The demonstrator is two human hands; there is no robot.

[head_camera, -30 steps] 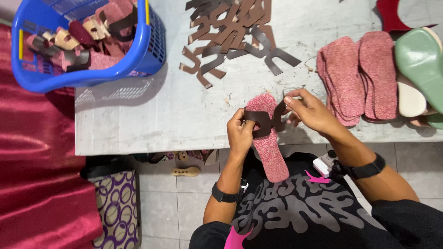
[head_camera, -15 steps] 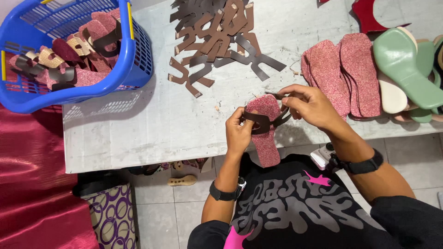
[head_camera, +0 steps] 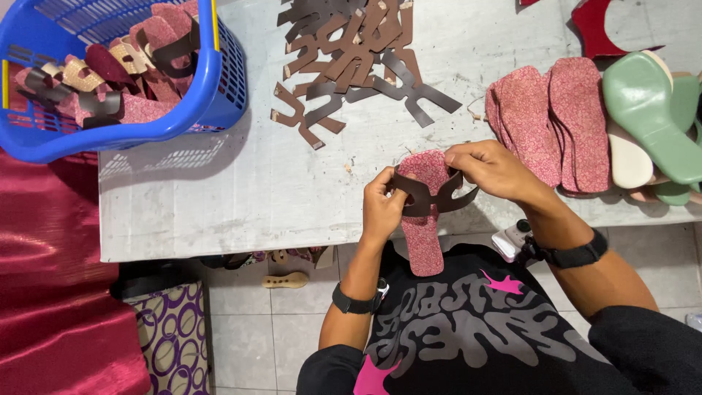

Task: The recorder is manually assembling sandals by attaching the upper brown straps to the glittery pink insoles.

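A pink speckled insole (head_camera: 423, 241) hangs over the near edge of the grey table (head_camera: 241, 197), with a dark brown strap piece (head_camera: 428, 196) laid across its front. My left hand (head_camera: 382, 205) pinches the strap's left end against the insole. My right hand (head_camera: 491, 170) grips the strap's right end and the insole's toe. Both hands are closed on this same pair of parts.
A pile of brown strap cut-outs (head_camera: 358, 58) lies at the table's far middle. A blue basket (head_camera: 124, 73) of strapped insoles stands at far left. Stacked pink insoles (head_camera: 548, 124) and green and cream soles (head_camera: 651, 124) lie at right. A red cloth (head_camera: 51, 292) hangs on the left.
The view has shifted slightly. My hands have kept hold of the insole and strap, with the strap now wrapped more closely over the insole's front.
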